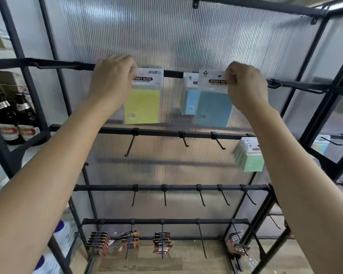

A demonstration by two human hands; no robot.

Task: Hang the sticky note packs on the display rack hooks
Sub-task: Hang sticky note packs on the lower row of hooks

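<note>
Both hands are reaching up to the top rail [172, 73] of the rack [246, 3].

Left hand [113, 76]: fingers are curling in and pinching the upper left corner of the yellow pack [145, 103] at its white header. The pack is hanging upright just under the top rail, left of centre. Cannot tell whether its hole is sitting on a hook; the hand and header are covering that spot.

Right hand [244, 86]: thumb and fingers are pinching the upper right corner of the blue pack [214, 107], header level with the top rail, right of centre. Hook engagement again cannot be told.

A second blue pack [188, 101] is hanging just behind and left of the first, partly overlapped by it.

Second rail [158, 133]: three hooks [185, 141] are jutting forward, and a bunch of green packs [249, 157] is hanging at the right end, tilting slightly.

Bottom rail: battery packs [162, 242] are hanging in several stacks.

Far left: two bottles [14, 115] are standing on a neighbouring shelf.
</note>
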